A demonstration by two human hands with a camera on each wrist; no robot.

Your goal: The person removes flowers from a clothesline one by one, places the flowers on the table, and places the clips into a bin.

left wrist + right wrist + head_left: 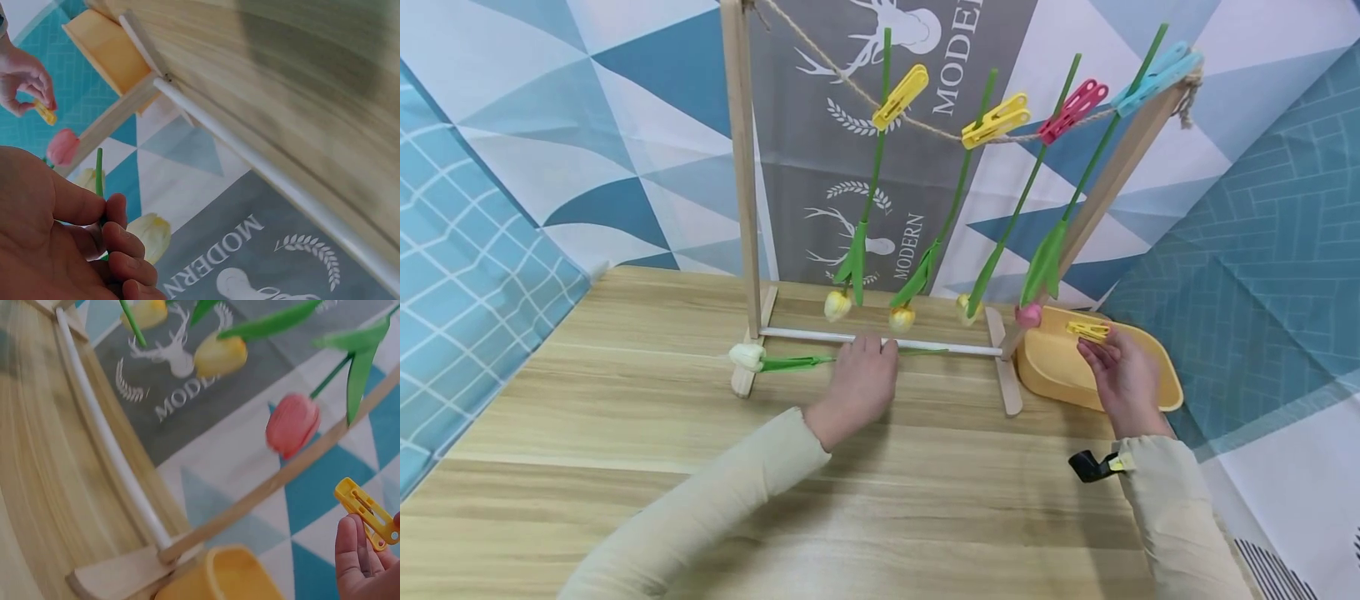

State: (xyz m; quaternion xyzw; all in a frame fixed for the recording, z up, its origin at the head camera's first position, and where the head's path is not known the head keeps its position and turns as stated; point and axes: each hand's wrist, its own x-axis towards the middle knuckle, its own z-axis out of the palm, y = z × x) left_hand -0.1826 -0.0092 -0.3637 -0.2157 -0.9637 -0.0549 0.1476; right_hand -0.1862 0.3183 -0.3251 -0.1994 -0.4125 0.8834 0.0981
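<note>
My left hand (863, 379) grips the green stem of a white artificial tulip (747, 357), which lies sideways with its bloom to the left. In the left wrist view, thumb and fingers close round the stem (99, 172), and its cut end sticks up past them. At the right, my right hand (1127, 379) pinches a yellow clothespin (1088, 332) over a yellow bin (1101, 392). The right wrist view shows that clothespin (365, 509) at the fingertips. Several tulips hang bloom-down from a twine line (936, 129), held by two yellow, one red and one blue clothespin.
A wooden frame carries the twine between its left post (742, 167) and right post (1123, 158). A white crossbar (947, 346) joins the posts low down, close to my left hand. Flat wooden feet (1004, 367) rest on the wood-grain table (925, 492). Patterned cloth hangs behind.
</note>
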